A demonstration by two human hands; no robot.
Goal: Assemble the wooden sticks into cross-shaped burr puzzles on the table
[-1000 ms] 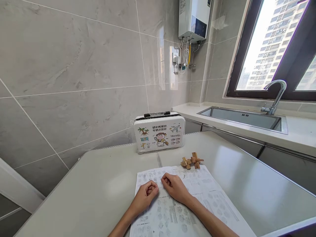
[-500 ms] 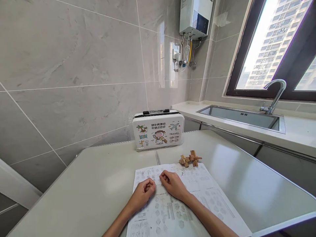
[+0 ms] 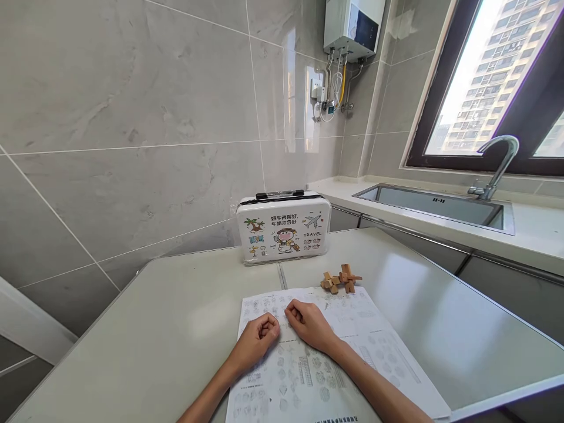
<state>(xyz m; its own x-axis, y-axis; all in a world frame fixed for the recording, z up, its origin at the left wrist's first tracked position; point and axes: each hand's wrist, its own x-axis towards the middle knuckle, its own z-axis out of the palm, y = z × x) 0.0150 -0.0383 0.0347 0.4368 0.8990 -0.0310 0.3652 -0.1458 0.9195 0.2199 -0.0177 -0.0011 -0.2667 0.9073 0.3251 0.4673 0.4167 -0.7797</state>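
My left hand and my right hand rest side by side on a printed instruction sheet lying on the pale table. Both hands are curled into loose fists, knuckles almost touching, and nothing shows in them. Just beyond the sheet's far edge lie two small wooden interlocking puzzles, a hand's length from my right hand. Behind them a white tin case with cartoon travel pictures stands upright against the wall.
A steel sink with a curved tap sits in the counter at the right, under a window. A wall-mounted water heater with pipes hangs in the corner. Grey tiled wall closes the left and back sides.
Both hands stay in the same curled pose on the sheet. Only the camera view has shifted slightly.
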